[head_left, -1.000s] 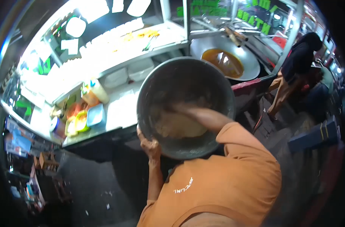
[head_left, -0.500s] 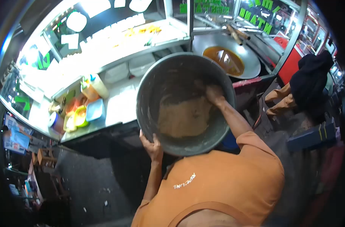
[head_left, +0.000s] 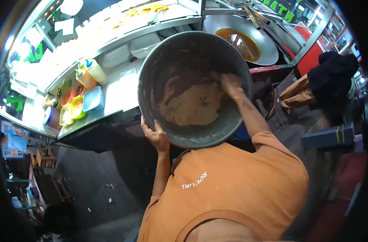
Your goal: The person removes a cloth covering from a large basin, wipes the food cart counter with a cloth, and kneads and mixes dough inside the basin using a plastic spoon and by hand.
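Observation:
A large dark grey basin (head_left: 194, 139) is tilted towards me in front of my chest. Pale brown powder or batter (head_left: 192, 107) lies in its lower part; which of the two I cannot tell. My left hand (head_left: 156, 135) grips the basin's lower left rim, thumb inside and fingers outside. Inside the basin, at the right, is my right hand (head_left: 231, 86), slightly blurred, its fingers near the far edge of the pale stuff. Whether those fingers are closed or hold anything is hidden by shadow and blur.
Behind the basin at the right is a wok (head_left: 266, 44) of brown oil. On the counter stand squeeze bottles (head_left: 96, 72), a blue container (head_left: 93, 99) and plastic tubs (head_left: 145, 43). A person in dark clothes (head_left: 333, 78) is at the right, near a dark box (head_left: 327, 136).
My right hand has moved from the middle of the basin to its right side. The basin and my left hand appear higher in view, and the pale stuff has a changed outline.

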Demonstrator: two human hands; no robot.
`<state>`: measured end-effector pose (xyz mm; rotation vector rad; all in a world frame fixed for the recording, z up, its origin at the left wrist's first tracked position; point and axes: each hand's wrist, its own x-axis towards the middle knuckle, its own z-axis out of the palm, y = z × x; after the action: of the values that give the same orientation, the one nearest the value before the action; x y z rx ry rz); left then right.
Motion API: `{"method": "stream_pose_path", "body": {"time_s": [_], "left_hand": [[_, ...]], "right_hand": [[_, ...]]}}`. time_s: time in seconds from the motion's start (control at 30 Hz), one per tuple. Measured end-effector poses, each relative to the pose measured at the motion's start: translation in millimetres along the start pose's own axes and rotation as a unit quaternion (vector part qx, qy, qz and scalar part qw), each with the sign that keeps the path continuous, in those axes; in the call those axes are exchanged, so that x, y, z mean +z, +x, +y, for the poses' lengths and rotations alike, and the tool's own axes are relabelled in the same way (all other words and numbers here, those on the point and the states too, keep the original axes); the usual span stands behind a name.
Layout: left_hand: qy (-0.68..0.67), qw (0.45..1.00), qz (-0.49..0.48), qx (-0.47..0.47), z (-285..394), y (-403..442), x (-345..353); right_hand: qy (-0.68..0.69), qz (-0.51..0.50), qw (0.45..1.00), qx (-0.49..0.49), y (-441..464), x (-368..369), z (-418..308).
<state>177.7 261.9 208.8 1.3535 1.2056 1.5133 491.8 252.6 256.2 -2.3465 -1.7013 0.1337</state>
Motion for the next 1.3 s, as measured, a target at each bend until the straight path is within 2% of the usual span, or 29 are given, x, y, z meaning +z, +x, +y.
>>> {"method": "stream_pose_path", "body": {"time_s": [0.1,0.13,0.17,0.2,0.27,0.3,0.47,0.53,0.63,0.7,0.77,0.83,0.87,0.9,0.97,1.0,1.1,1.13,1.17,1.23,1.3], "left_hand": [[-0.023,1.000,-0.002,0.004,-3.0,4.1,2.7],[-0.035,0.999,-0.003,0.005,-3.8,5.0,3.9],[-0.023,1.000,-0.004,0.006,-4.3,4.4,2.3],[-0.015,1.000,-0.004,0.010,-4.9,6.3,2.9],[-0.009,1.000,-0.010,0.010,-4.2,9.0,3.1],[-0.012,1.000,-0.015,0.001,-0.6,8.8,3.8],[-0.073,0.997,-0.005,-0.032,5.0,19.4,-2.2],[-0.078,0.996,-0.012,-0.027,10.0,21.0,-1.6],[-0.074,0.997,0.006,0.000,0.8,22.0,3.5],[-0.084,0.996,0.007,-0.016,4.3,24.9,6.0],[-0.058,0.998,0.003,-0.006,2.5,26.1,5.3],[0.003,0.999,-0.007,0.038,-3.3,32.7,1.8],[-0.019,0.999,-0.009,0.026,-1.1,38.0,3.4],[-0.041,0.999,-0.011,0.009,2.4,36.2,2.8],[-0.043,0.999,-0.010,-0.011,9.0,27.5,0.2],[-0.025,1.000,-0.009,-0.006,13.6,25.1,-1.2],[-0.011,1.000,0.001,-0.001,12.1,23.6,-3.5],[-0.018,1.000,0.005,0.001,11.3,25.2,0.8],[-0.028,1.000,-0.001,-0.008,11.1,26.6,3.3],[-0.043,0.999,-0.013,-0.028,11.1,25.6,0.6],[-0.060,0.997,-0.011,-0.041,5.8,22.9,-4.6]], "right_hand": [[-0.044,-0.029,0.998,0.046,3.3,51.6,36.6],[-0.025,0.035,0.999,0.004,-5.5,92.6,39.7],[-0.010,-0.041,0.998,-0.040,-22.6,74.6,4.2],[-0.059,0.034,0.992,-0.101,-30.8,93.4,-13.1],[0.010,-0.012,0.990,-0.141,-47.2,112.0,-57.8],[0.129,-0.135,0.975,-0.117,-58.0,108.5,-75.2],[0.007,-0.024,0.994,-0.103,-27.0,100.0,-6.5],[0.005,-0.117,0.990,0.082,-2.7,20.2,-8.2],[0.086,0.054,0.995,-0.006,9.0,101.7,15.7],[-0.023,-0.057,0.997,-0.045,-18.7,101.8,-38.1],[0.065,-0.209,0.975,-0.027,-31.2,112.8,-73.1],[0.110,-0.109,0.986,-0.065,-50.1,106.3,-81.5],[0.127,-0.054,0.986,-0.089,-46.4,99.1,-79.8],[0.048,0.011,0.995,-0.086,-34.7,103.2,-58.8],[0.014,0.001,1.000,-0.012,-3.0,83.4,-4.3],[0.058,-0.068,0.994,0.059,9.0,60.6,10.7],[0.215,-0.149,0.956,0.134,2.5,51.9,20.4],[0.110,-0.119,0.986,0.035,-10.1,63.0,2.4],[0.002,-0.087,0.994,-0.063,-29.2,82.3,-26.9],[0.029,-0.223,0.973,-0.044,-46.6,112.8,-68.8],[0.091,-0.200,0.972,-0.080,-44.0,109.0,-57.7]]}}
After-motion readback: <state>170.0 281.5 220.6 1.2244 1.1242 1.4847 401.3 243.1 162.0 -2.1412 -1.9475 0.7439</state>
